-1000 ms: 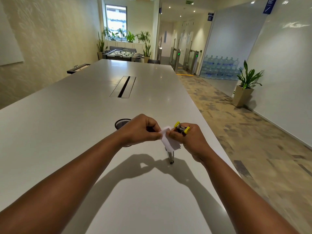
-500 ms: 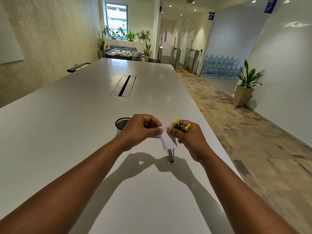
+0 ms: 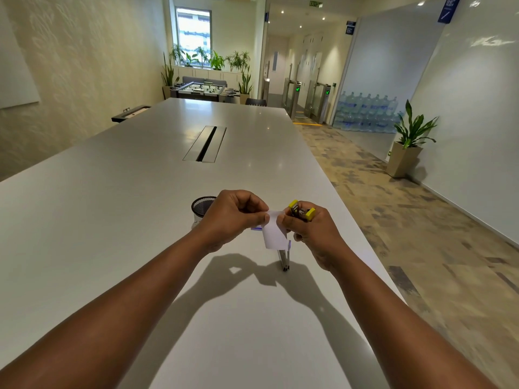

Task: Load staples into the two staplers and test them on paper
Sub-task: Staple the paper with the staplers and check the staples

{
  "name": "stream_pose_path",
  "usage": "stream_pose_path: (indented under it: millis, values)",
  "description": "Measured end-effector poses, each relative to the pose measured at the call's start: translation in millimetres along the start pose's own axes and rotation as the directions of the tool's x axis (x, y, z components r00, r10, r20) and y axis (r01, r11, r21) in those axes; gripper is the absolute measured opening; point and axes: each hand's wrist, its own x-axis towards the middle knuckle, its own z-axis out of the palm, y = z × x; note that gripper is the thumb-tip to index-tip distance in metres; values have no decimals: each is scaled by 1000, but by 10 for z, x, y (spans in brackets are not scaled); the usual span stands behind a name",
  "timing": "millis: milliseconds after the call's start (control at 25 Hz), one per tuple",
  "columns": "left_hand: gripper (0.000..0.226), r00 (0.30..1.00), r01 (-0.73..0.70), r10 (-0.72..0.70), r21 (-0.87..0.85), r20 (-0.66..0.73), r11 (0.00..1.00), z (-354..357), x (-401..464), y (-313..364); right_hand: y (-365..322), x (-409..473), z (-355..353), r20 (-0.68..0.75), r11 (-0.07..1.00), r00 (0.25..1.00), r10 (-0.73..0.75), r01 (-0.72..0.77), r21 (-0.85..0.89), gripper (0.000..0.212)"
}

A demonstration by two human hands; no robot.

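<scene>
Above glossy table [image 3: 118, 220]: both hands pinch paper slip [image 3: 273, 234] (right [image 3: 311, 234] also grips yellow stapler [image 3: 301, 211]).

Mesh cup [image 3: 201, 206] just behind left hand [image 3: 234, 217].

You are in an office, in a big meeting space. You stand at a very long, smooth white table [image 3: 118, 209] with a dark slot for cables [image 3: 206, 143] in its middle. A black mesh pen cup [image 3: 201, 206] sits on it. At the far end is a table football game [image 3: 202, 90] with green potted plants [image 3: 216, 60] by a bright window [image 3: 193, 33]. On your right are metal entry gates with green lights [image 3: 309, 100], a stack of big blue water bottles [image 3: 365, 112], a green exit sign [image 3: 315, 4] and a tall plant in a beige pot [image 3: 405, 146].
</scene>
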Motion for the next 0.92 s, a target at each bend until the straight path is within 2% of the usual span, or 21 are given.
stream_pose_path:
  millis: [80, 200, 360, 440, 520, 600, 640, 720, 840, 920]
  values:
    - [21, 998, 40, -44, -98, -41, 994, 13, 1, -29, -1, -21, 21, 5, 1000, 1000, -28, 28, -9, 15]
    - [25, 992, 113, -124, -262, -25, 958, 37, 17, -75, -17, -29, 38, 7, 998, 998, -58, 58, 17, 13]
    - [15, 986, 147, -166, -370, -20, 917, 148, -3, -128, 6, -26, 59, -12, 998, 1000, -8, 9, 63, 14]
    - [10, 979, 188, -202, -316, -13, 930, 225, -44, -169, 59, -41, 90, -47, 994, 999, 1, 4, 110, 17]
    - [24, 978, 188, -203, -194, -58, 963, 294, -76, -205, 107, -58, 134, -84, 993, 996, -9, 19, 118, 17]
    - [35, 984, 98, -81, 103, -158, 990, 317, -84, -252, 132, -52, 169, -125, 992, 992, -16, 31, 120, 17]
    - [39, 983, 50, -2, 256, -183, 965, 326, -94, -267, 135, -45, 183, -139, 993, 990, -16, 33, 115, 18]
    - [49, 974, 1, 94, 416, -207, 909, 334, -95, -292, 133, -38, 213, -156, 994, 988, -8, 25, 108, 17]
    - [60, 963, -10, 138, 478, -233, 878, 330, -84, -346, 148, -31, 258, -186, 993, 982, 27, -5, 120, 13]
    - [52, 978, -16, 85, 345, -188, 938, 298, -73, -382, 159, -22, 263, -236, 990, 970, 56, -23, 141, 16]
